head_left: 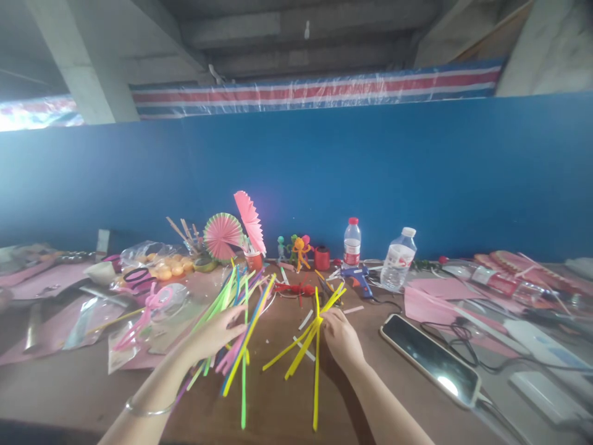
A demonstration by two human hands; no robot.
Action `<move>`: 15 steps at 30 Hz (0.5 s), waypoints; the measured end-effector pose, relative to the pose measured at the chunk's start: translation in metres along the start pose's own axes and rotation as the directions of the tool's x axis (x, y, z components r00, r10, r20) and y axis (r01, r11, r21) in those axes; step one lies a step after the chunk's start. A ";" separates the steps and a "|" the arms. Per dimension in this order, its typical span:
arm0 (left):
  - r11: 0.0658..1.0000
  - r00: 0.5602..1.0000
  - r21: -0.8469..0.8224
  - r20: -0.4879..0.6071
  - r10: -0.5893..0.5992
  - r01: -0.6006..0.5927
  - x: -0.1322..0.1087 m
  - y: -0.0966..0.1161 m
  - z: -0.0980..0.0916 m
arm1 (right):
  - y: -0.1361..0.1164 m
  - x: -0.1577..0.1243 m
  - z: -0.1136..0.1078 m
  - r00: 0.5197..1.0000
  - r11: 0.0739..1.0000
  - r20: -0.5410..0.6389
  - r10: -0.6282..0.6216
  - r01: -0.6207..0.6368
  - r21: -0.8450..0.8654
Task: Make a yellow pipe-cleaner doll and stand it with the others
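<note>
Several yellow pipe cleaners [304, 349] fan out, crossing one another near their upper part. My right hand [341, 337] pinches them there between thumb and fingertips. To their left is a loose bunch of coloured pipe cleaners [245, 371], with green, blue, yellow, pink and purple strands. My left hand [222, 334] reaches over this bunch, thumb and fingers apart; its fingertips are at the strands, partly behind them. Beyond both hands is a red pipe-cleaner shape [294, 288], with small white strips on the tabletop nearby.
A phone [430, 358] with a cable lies right of my right hand. Farther back are a blue glue gun [357, 279], two bottles [352, 242], small pipe-cleaner figures [301, 250] and paper fans [223, 236]. Pink paper and plastic bags cover the left side. A blue partition [296, 167] stands behind.
</note>
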State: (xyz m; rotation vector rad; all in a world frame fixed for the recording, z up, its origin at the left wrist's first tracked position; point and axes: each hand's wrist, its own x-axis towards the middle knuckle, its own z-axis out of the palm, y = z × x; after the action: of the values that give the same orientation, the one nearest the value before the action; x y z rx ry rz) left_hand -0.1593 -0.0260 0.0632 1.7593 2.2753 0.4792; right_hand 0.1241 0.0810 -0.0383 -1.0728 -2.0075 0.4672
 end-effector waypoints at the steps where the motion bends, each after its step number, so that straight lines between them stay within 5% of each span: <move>1: 0.999 0.998 -0.019 0.034 0.048 -0.047 0.002 -0.001 0.006 | -0.001 0.000 -0.001 1.000 1.000 -0.006 0.021 -0.021 -0.018; 6: 0.996 1.000 0.088 0.003 0.017 -0.017 0.006 0.004 0.037 | -0.011 0.000 -0.006 0.992 0.994 0.127 -0.011 0.025 -0.108; 10: 0.982 0.981 0.065 0.085 0.173 -0.179 0.005 0.018 0.062 | -0.015 0.000 -0.008 0.919 0.980 0.341 -0.197 0.189 0.056; 15: 0.931 0.927 -0.044 0.095 0.364 -0.361 0.003 0.043 0.084 | -0.016 0.000 -0.009 0.891 0.973 0.390 -0.232 0.215 0.087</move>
State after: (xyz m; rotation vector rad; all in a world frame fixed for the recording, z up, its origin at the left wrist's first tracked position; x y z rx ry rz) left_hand -0.0907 -0.0038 0.0023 2.1486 1.8685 0.4674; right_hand 0.1224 0.0714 -0.0226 -0.7466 -2.4326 0.6414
